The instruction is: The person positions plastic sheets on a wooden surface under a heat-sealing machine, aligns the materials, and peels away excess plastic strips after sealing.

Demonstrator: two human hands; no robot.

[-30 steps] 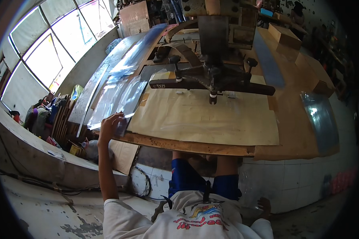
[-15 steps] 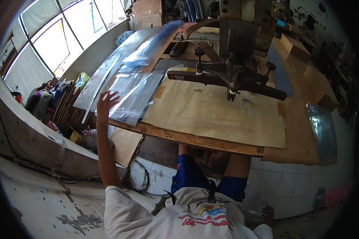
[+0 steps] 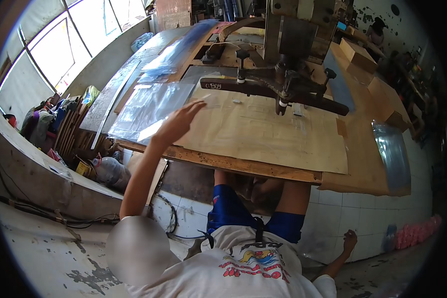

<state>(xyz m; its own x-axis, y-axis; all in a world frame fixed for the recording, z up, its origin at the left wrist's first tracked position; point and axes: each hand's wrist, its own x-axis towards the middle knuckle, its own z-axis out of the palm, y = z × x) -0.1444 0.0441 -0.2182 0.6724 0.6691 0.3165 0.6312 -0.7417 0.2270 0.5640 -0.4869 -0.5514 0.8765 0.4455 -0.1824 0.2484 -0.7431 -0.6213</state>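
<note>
While the wide wooden tabletop (image 3: 263, 134) fills most of the view, a heavy metal press (image 3: 288, 74) with a dark swinging arm stands over its far half. A pale brown sheet of board covers the middle of the tabletop under that arm. To the left lies a stack of clear plastic sheets (image 3: 149, 107), glossy and slightly wrinkled, near the tabletop's front left edge; more plastic film runs away toward the windows behind it.

The left hand (image 3: 179, 121) hovers just over the right edge of that stack, fingers spread and flat, pinching nothing. I judge the step in hand to be reaching for the top plastic sheet. The next move likely calls for pressing a fingertip down to peel one thin layer from the rest, since such film clings and slides.

The right hand (image 3: 350, 241) hangs low beside the person's seat, well apart from the tabletop, near the tiled wall; it is small here, and I cannot tell whether its grip is spread or closed, though it seems to hold nothing.
</note>
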